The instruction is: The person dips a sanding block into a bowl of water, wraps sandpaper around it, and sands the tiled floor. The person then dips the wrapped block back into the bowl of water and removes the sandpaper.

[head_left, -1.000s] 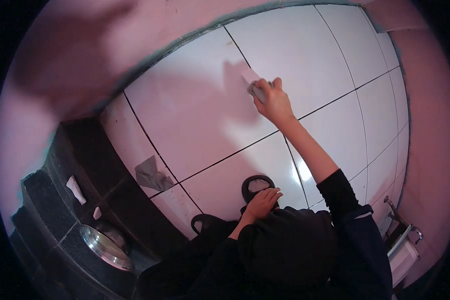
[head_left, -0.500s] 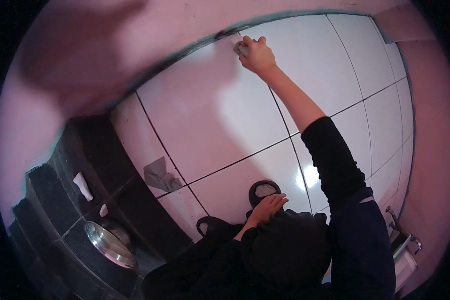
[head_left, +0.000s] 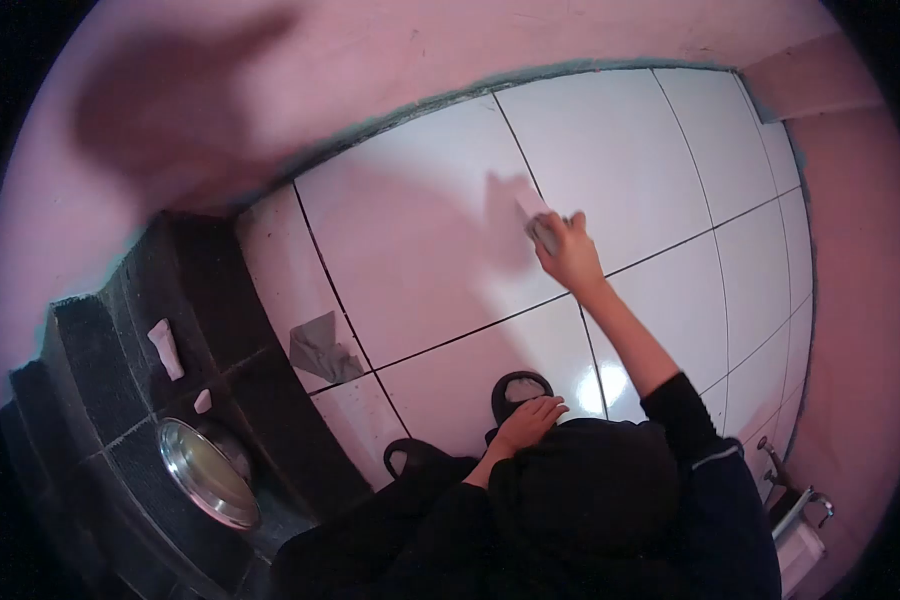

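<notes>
My right hand (head_left: pixel 574 255) is closed around a small greyish object (head_left: pixel 543 234), with a pale flat part (head_left: pixel 530 202) sticking out at its far end, over the white tiled floor (head_left: pixel 410 230). What exactly the object is cannot be made out. My left hand (head_left: pixel 531 423) rests near my knee, beside a dark sandal (head_left: pixel 522 388), its fingers stretched out and holding nothing. A crumpled grey cloth (head_left: pixel 323 348) lies on the floor tiles to the left.
Dark tiled steps (head_left: pixel 260 395) rise at the left, bearing a shiny metal bowl (head_left: pixel 208 474) and two whitish pieces (head_left: pixel 166 350). A pink wall (head_left: pixel 370 60) borders the floor. Metal fittings (head_left: pixel 815 503) stand at the lower right.
My right hand first reached out to the wall's edge with the object, then came back toward me to the middle of the tiles. My left hand has stayed near the sandal.
</notes>
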Motion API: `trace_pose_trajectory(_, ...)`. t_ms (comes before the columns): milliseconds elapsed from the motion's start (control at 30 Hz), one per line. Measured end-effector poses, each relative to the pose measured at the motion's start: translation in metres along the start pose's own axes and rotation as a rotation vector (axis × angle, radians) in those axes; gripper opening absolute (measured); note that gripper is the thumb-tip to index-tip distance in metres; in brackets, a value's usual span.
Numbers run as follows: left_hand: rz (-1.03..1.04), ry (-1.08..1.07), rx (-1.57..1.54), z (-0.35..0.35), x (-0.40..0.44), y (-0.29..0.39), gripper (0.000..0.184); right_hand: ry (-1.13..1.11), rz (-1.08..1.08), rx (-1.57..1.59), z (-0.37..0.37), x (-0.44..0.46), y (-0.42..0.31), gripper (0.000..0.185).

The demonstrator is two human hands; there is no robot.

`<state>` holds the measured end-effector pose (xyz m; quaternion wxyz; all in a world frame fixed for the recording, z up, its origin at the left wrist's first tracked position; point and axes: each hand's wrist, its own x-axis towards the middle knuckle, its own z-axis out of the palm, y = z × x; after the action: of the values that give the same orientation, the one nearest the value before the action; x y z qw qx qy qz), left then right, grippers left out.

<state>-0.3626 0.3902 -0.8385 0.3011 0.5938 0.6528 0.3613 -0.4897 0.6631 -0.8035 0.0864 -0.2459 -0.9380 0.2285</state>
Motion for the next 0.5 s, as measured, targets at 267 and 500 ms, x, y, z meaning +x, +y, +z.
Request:
trace_pose_trajectory(267, -0.057, -0.025, -0.338, 0.014, -0.004, -0.010, 0.037, 0.029, 0.053, 0.013, 0.007, 0.061, -0.006, 0.030)
trace_pose_trajectory(500, 0.018, 0.336, -1.048, 0.031, -0.008, -0.009, 0.044, 0.029, 0.099, -0.071, 0.021, 0.162, -0.016, 0.031)
